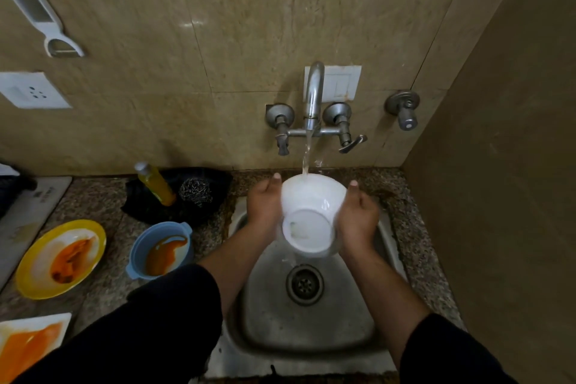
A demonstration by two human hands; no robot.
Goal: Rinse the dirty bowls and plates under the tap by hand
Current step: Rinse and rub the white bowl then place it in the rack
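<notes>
The table [93,203] of speckled stone runs to the left of the steel sink [311,330], and the unwashed things all sit there. None of them is in the sink itself, whose basin shows only its drain [304,284].

Farthest left of the sink lies a yellow plate [39,265] smeared with orange sauce. Nearer the person, and cut off by the frame, is a white square plate [46,319] with the same orange smear. Just beside the sink's left rim stands a blue bowl [140,246], orange residue pooled inside. All three look untouched by water.

Over the back of the sink, a white bowl [311,215] is tipped so that its base faces the camera and its rim reaches up into the stream from the tap [313,93], which is running. What shows of this bowl looks clean, so its rinse seems nearly done; its inside cannot be seen.

The left hand [265,206] holds the bowl's left side and the right hand [358,215] its right side. Each cups the wall with the thumb straight up along it, and the other fingers are hidden behind the bowl.

Behind the sink's left corner are a yellow soap bottle [156,184] and a steel scrubber [194,192].

By my reckoning one piece is almost finished and three are left, so the task is early.
</notes>
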